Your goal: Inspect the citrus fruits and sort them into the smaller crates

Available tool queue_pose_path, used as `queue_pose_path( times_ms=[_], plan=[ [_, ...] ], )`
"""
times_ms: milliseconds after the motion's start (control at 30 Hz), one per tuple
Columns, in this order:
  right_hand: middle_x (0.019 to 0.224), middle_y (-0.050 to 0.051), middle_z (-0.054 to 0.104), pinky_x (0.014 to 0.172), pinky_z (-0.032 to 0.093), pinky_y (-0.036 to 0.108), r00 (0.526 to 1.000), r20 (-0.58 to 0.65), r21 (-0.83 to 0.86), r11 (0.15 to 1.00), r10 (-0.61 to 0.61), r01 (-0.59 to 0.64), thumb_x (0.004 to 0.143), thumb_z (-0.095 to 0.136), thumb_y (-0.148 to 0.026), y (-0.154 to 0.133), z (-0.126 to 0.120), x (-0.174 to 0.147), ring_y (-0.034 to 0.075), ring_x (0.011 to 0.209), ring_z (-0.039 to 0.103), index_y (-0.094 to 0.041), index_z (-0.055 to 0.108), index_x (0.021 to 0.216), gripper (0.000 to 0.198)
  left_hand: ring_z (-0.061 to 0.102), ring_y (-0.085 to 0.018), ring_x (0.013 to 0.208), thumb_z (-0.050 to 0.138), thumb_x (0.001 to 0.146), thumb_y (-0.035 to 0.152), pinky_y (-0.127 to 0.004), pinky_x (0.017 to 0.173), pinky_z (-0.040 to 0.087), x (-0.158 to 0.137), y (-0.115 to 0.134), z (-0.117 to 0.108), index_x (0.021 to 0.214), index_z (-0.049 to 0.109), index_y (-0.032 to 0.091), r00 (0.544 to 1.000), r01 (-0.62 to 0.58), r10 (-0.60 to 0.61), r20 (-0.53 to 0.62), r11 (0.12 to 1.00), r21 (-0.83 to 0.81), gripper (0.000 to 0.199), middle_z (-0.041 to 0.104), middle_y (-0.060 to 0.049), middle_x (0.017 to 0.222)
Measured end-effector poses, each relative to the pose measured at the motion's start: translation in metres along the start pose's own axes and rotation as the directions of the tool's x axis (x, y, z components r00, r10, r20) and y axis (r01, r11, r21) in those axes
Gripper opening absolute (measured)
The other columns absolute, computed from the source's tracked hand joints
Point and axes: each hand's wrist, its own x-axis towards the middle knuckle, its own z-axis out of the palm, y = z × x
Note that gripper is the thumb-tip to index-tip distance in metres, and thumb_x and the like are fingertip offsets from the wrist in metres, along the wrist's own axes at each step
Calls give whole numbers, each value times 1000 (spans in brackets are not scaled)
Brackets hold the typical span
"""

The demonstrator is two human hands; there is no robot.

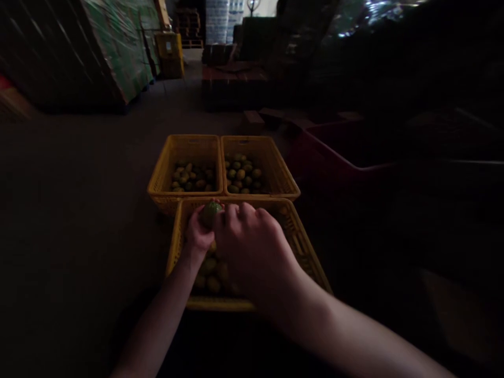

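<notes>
Left hand: I see my left hand raised over the near crate, the fingers curled around a green fruit. It grasps the fruit at the top of the fist, with the fingers closed on it.

Right hand: my right hand is just beside the left one, on its right side. The fingertips reach toward the same fruit and seem to touch it. The fingers are bent but not clenched; I cannot tell if this hand carries any weight of the fruit or holds something of its own.

Green fruit: it is between the two hands, above the far rim of the near crate.

Near crate: a yellow crate lies directly under both hands. Some yellow-green fruits lie in it, below the left wrist.

Far left crate: beyond the left hand, a second yellow crate with fruits in its bottom.

Far right crate: beyond the right hand, a third yellow crate, touching the far left one side by side, also with fruits.

Red bin: to the right of my right hand, a dark red bin, hard to see in the low light.
</notes>
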Motion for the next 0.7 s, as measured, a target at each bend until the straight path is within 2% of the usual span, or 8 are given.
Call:
queue_pose_path(
  times_ms=[133, 267, 400, 500, 567, 633, 700],
  plan=[
    [98, 17, 70, 68, 49, 34, 982, 114, 238, 956, 149, -173, 81, 52, -12, 30, 57, 21, 29, 92, 67, -11, 65, 99, 22, 71, -18, 89, 45, 85, 20, -31, 88, 53, 11, -9, 15, 99, 66, 16, 994, 106, -107, 4, 989, -102, 25, 74, -5, 82],
    [100, 16, 71, 67, 46, 32, 961, 113, 500, 822, 251, -273, 79, 61, -28, 37, 100, 26, 30, 91, 67, -16, 60, 103, 27, 71, -18, 80, 44, 85, 21, -30, 79, 56, 10, -7, 13, 99, 65, 14, 990, 140, -142, 2, 974, -179, 26, 74, -6, 81],
    [94, 11, 72, 70, 46, 31, 931, 72, 771, 572, 358, -280, 74, 65, -29, 27, 135, 26, 26, 86, 67, -18, 56, 101, 31, 71, -18, 77, 46, 82, 19, -28, 77, 56, 10, -8, 11, 99, 65, 13, 991, 124, -131, -35, 979, -161, 26, 73, -6, 80],
    [90, 5, 71, 71, 48, 29, 904, 22, 937, 306, 426, -167, 72, 67, -29, 20, 153, 26, 22, 82, 67, -20, 57, 95, 28, 70, -17, 77, 47, 83, 21, -26, 73, 56, 11, -7, 10, 95, 66, 14, 991, 112, -123, -60, 982, -153, 23, 73, -5, 81],
    [88, 3, 70, 71, 48, 28, 884, 23, 985, 139, 467, -99, 72, 68, -34, 19, 161, 26, 20, 81, 66, -20, 57, 92, 27, 71, -17, 76, 47, 84, 22, -26, 67, 56, 11, -6, 9, 94, 66, 16, 992, 102, -110, -56, 986, -134, 22, 73, -4, 82],
    [87, 3, 69, 72, 49, 29, 869, 44, 997, 40, 493, -73, 72, 69, -38, 19, 166, 25, 20, 81, 66, -20, 57, 90, 29, 70, -16, 74, 47, 85, 21, -26, 63, 55, 11, -7, 9, 90, 67, 17, 992, 88, -98, -79, 989, -123, 21, 73, -2, 81],
    [86, 3, 68, 72, 50, 29, 861, 60, 997, 7, 505, -74, 71, 70, -39, 19, 169, 24, 21, 81, 65, -20, 57, 91, 31, 69, -15, 67, 48, 85, 18, -25, 62, 55, 11, -10, 10, 78, 65, 18, 987, 62, -80, -140, 990, -129, 19, 71, 0, 73]
  ],
)
